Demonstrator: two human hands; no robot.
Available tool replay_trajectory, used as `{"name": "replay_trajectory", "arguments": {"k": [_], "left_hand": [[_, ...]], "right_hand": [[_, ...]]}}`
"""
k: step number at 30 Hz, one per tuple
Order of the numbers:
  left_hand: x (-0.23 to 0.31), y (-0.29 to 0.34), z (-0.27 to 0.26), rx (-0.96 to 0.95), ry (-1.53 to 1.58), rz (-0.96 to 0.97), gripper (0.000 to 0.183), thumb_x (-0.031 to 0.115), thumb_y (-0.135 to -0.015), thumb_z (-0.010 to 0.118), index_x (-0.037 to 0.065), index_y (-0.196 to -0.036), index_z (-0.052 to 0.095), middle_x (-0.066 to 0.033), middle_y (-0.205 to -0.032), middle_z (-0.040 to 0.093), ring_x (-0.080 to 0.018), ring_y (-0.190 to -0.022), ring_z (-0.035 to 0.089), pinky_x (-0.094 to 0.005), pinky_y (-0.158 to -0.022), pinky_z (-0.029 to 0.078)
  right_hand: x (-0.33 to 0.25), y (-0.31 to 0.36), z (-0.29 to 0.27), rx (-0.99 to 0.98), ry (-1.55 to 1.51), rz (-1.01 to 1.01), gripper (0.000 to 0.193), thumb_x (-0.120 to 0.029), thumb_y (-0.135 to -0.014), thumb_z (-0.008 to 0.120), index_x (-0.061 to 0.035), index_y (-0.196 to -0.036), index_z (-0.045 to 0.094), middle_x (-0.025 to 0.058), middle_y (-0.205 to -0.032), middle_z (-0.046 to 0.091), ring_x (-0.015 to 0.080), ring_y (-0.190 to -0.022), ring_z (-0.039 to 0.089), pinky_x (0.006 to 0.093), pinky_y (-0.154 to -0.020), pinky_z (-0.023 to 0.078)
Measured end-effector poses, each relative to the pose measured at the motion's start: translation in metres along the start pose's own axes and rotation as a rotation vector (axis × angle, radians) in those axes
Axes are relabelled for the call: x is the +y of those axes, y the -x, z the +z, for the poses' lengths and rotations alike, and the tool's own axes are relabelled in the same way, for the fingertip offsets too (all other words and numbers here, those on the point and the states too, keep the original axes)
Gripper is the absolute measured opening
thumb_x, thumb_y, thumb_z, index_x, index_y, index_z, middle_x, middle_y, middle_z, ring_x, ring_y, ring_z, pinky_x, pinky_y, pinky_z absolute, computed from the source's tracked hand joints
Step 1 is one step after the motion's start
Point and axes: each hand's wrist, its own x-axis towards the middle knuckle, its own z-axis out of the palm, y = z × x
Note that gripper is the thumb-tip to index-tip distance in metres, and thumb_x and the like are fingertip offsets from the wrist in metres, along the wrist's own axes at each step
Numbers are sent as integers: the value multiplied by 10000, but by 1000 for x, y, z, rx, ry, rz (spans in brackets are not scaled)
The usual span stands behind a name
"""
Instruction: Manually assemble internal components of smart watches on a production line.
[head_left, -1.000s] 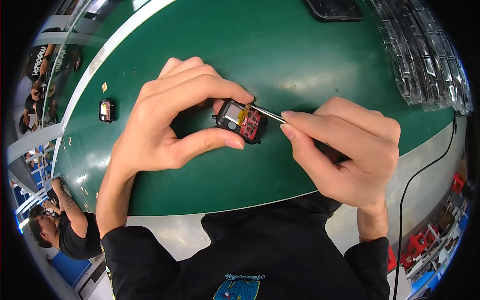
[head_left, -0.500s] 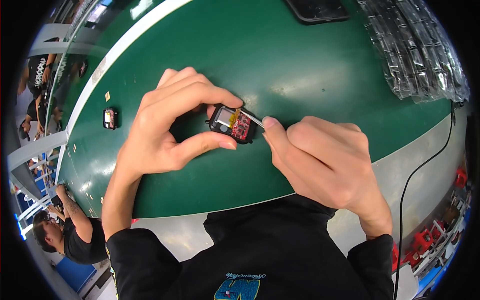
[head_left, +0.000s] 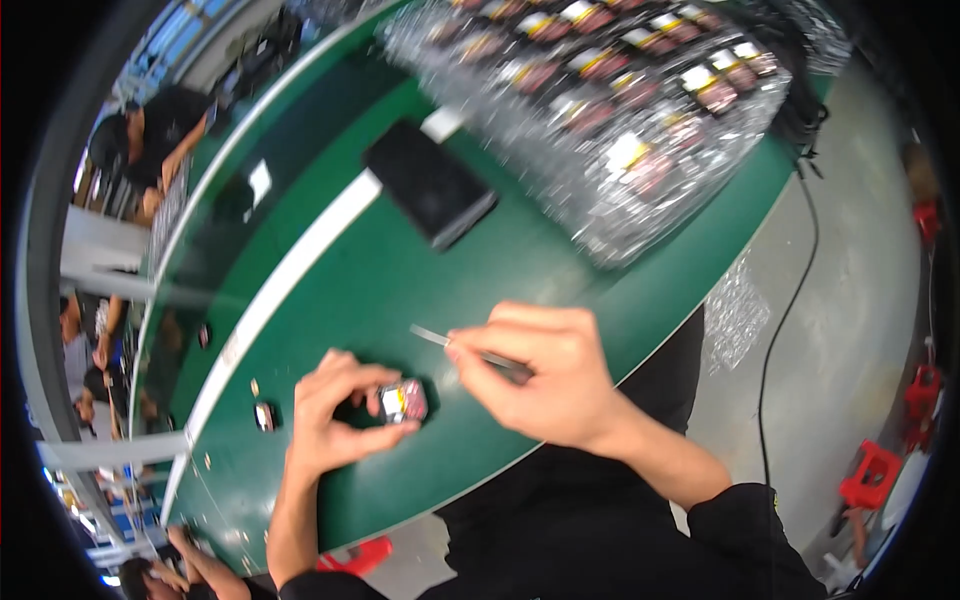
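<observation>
My left hand pinches a small black-cased device between thumb and fingers, low over the green table. The open case shows a pale block and a reddish circuit board; finer details are blurred. Closed around a slim metal tool that looks like tweezers is my right hand. The tool's tip points left, raised above the device and apart from it. Another similar small device lies on the table to the left of my left hand.
Clear bubble wrap bearing several similar devices covers the far right of the table. A black phone-like slab lies beside it. A black cable hangs at the right, near a red stool. Several people sit along the left.
The view has swung, bringing the bubble wrap and its devices into sight. My right hand has lifted the tool away from the device, which stays in my left hand.
</observation>
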Motion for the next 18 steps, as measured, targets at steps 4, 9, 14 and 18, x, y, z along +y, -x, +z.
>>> {"name": "replay_trajectory", "arguments": {"k": [4, 9, 14, 18], "left_hand": [[21, -25, -16, 68, 355, -26, 533, 165, -612, 1043, -14, -1056, 808, -16, -769, 707, -101, -659, 606, -249, -605, 448], [93, -154, -26, -11, 167, 452, 527, 246, -664, 1024, 10, -1085, 812, -73, -954, 784, -110, -696, 653, -258, -591, 464], [127, -263, 1, -52, -32, 614, 520, 231, -766, 977, 68, -1240, 835, -83, -1122, 748, -223, -1024, 663, -374, -912, 514], [117, -278, 6, -143, -157, 643, 464, 175, -842, 921, 76, -1286, 828, -86, -1272, 775, -254, -1154, 668, -447, -1090, 487]], "right_hand": [[1, 4, -1, 13, -92, 59, 94, 34, -900, 813, 23, -992, 833, 78, -735, 702, 127, -547, 615, 301, -494, 444], [0, 4, -5, -11, -58, 41, 90, 19, -914, 811, 16, -1001, 835, 76, -736, 699, 127, -558, 602, 313, -512, 440], [0, 1, -4, 15, -93, 77, 74, -9, -929, 814, 35, -986, 828, 74, -704, 675, 110, -555, 551, 310, -521, 398], [0, 3, 1, 25, -86, 103, 74, -14, -927, 819, 35, -982, 830, 73, -698, 667, 108, -549, 538, 310, -517, 389]]}}
